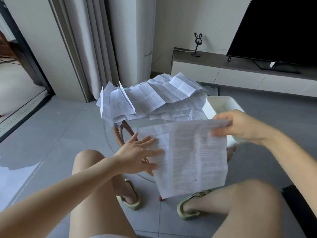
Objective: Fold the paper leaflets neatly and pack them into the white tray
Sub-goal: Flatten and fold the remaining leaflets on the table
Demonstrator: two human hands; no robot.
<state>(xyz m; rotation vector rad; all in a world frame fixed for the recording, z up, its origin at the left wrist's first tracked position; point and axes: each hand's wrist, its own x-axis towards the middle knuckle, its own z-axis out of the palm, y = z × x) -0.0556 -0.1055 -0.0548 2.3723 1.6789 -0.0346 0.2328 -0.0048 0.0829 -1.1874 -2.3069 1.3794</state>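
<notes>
A large printed paper leaflet (193,157) hangs over the near edge of a round glass table (109,133). My right hand (240,127) pinches its upper right corner and lifts it. My left hand (139,155) lies with straight, spread fingers against the leaflet's left edge. A heap of unfolded, creased leaflets (151,98) covers the far side of the table. The white tray (221,103) stands at the table's right, behind my right hand, and looks bare inside where visible.
My knees and sandalled feet (130,200) are under the table's near edge. A low TV bench (240,73) with a black screen (277,28) and a rabbit-eared stand (197,45) runs along the back right. Curtains (89,45) hang at the back left.
</notes>
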